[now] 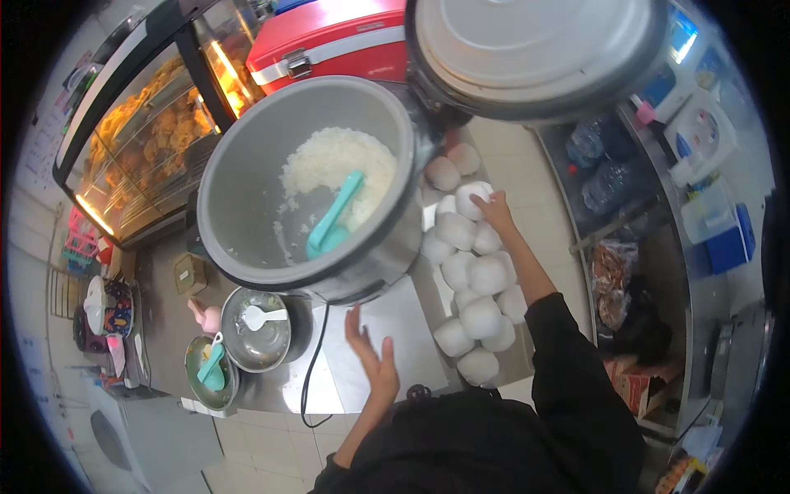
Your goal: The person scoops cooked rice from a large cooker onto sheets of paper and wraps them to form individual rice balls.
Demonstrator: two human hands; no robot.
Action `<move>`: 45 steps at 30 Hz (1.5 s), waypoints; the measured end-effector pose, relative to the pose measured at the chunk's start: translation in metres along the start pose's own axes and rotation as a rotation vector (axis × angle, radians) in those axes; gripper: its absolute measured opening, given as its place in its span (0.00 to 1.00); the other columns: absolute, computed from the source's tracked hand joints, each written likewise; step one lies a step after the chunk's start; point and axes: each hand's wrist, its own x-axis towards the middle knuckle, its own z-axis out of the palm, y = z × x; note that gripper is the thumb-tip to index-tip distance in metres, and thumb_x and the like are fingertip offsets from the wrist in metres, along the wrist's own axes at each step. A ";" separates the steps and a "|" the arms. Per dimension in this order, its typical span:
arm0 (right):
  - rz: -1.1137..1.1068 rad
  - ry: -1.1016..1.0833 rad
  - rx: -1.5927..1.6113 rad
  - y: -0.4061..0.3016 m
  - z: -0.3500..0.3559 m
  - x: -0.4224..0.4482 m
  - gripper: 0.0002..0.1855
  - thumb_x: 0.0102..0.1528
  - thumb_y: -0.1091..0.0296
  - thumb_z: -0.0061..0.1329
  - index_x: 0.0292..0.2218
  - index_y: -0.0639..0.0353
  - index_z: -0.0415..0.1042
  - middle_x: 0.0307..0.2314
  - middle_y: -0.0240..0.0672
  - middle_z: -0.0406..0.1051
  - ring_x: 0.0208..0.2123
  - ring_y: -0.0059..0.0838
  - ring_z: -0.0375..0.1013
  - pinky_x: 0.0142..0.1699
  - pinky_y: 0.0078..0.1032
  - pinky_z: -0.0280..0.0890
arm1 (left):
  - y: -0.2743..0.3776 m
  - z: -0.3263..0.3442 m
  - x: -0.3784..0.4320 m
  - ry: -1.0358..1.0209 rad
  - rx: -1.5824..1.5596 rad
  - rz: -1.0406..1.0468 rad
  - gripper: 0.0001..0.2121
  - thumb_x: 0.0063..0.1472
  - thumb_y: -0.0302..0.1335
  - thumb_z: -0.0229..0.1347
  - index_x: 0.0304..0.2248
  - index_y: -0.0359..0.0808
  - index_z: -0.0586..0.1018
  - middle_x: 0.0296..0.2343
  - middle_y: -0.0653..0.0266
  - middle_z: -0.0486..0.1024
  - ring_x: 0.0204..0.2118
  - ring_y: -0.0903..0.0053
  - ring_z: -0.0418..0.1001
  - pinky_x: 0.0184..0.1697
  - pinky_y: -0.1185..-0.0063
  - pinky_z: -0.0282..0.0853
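Note:
My right hand [498, 212] has its thumb and fingers on a white paper-wrapped bundle [471, 201] at the far end of a pile of similar round bundles [489, 275]. My left hand [378, 365] is held empty with its fingers apart, just in front of a large rice cooker [412, 231]. White rice [342, 151] lies against the far and right side of the cooker's grey pot. A turquoise rice paddle [336, 210] leans inside it, its blade low at the near side. The cooker's round lid [537, 49] stands raised at the upper right.
A red cooler box [345, 43] stands behind the cooker, beside a lit display case [145, 136] of fried food. Left of the cooker are a metal pot [256, 358] with a white paddle and a bowl [213, 398] with turquoise utensils. A black cable [310, 370] hangs over the counter edge.

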 end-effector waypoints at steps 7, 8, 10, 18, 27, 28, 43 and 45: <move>-0.403 -0.295 -0.952 -0.090 -0.052 -0.060 0.21 0.46 0.52 0.50 0.33 0.63 0.70 0.32 0.48 0.68 0.36 0.45 0.67 0.39 0.36 0.64 | -0.002 -0.118 0.008 0.463 0.273 0.058 0.30 0.55 0.27 0.48 0.54 0.30 0.50 0.54 0.54 0.47 0.58 0.66 0.44 0.58 0.65 0.38; -0.442 -0.407 -0.806 -0.138 -0.069 -0.084 0.19 0.46 0.55 0.50 0.32 0.63 0.70 0.29 0.45 0.70 0.34 0.41 0.70 0.37 0.34 0.65 | 0.003 -0.137 0.014 0.502 0.312 0.124 0.29 0.56 0.29 0.47 0.54 0.30 0.50 0.54 0.54 0.48 0.58 0.66 0.45 0.58 0.66 0.38; -0.537 -0.568 -0.599 -0.274 -0.090 -0.144 0.10 0.48 0.65 0.46 0.31 0.62 0.70 0.29 0.42 0.70 0.33 0.37 0.70 0.34 0.30 0.65 | 0.014 -0.171 0.038 0.549 0.400 0.228 0.27 0.57 0.32 0.45 0.53 0.29 0.51 0.54 0.54 0.49 0.57 0.65 0.46 0.58 0.67 0.39; -1.580 -1.084 -1.147 -0.309 0.128 -0.081 0.09 0.48 0.71 0.43 0.34 0.60 0.65 0.27 0.38 0.66 0.34 0.36 0.67 0.37 0.31 0.62 | 0.087 -0.213 0.220 0.387 0.232 0.406 0.22 0.58 0.34 0.42 0.49 0.31 0.60 0.49 0.55 0.59 0.55 0.67 0.53 0.57 0.71 0.44; -1.089 -0.537 -1.476 -0.345 0.176 -0.043 0.09 0.48 0.69 0.42 0.33 0.57 0.69 0.21 0.41 0.71 0.25 0.38 0.73 0.28 0.32 0.68 | 0.038 -0.244 0.329 0.030 0.289 0.084 0.19 0.60 0.27 0.40 0.51 0.36 0.58 0.52 0.46 0.56 0.55 0.62 0.56 0.52 0.72 0.53; -1.080 -0.507 -1.555 -0.338 0.166 -0.017 0.10 0.47 0.69 0.42 0.33 0.58 0.70 0.21 0.41 0.72 0.25 0.38 0.74 0.29 0.31 0.68 | 0.048 -0.236 0.324 0.051 0.277 0.059 0.19 0.60 0.23 0.37 0.51 0.38 0.59 0.51 0.45 0.57 0.52 0.59 0.60 0.51 0.73 0.54; -0.557 -1.156 -1.361 -0.302 0.162 -0.060 0.25 0.59 0.59 0.27 0.23 0.69 0.69 0.21 0.54 0.68 0.26 0.51 0.70 0.35 0.41 0.64 | 0.034 -0.240 0.321 0.080 -0.076 0.137 0.17 0.59 0.19 0.34 0.44 0.37 0.70 0.44 0.57 0.67 0.50 0.70 0.61 0.53 0.79 0.51; -0.652 -1.354 -1.269 -0.284 0.168 -0.063 0.26 0.59 0.58 0.27 0.23 0.69 0.69 0.21 0.54 0.68 0.25 0.52 0.69 0.34 0.41 0.64 | 0.034 -0.238 0.320 0.079 -0.094 0.111 0.17 0.59 0.19 0.33 0.44 0.38 0.70 0.44 0.57 0.67 0.50 0.70 0.61 0.53 0.79 0.51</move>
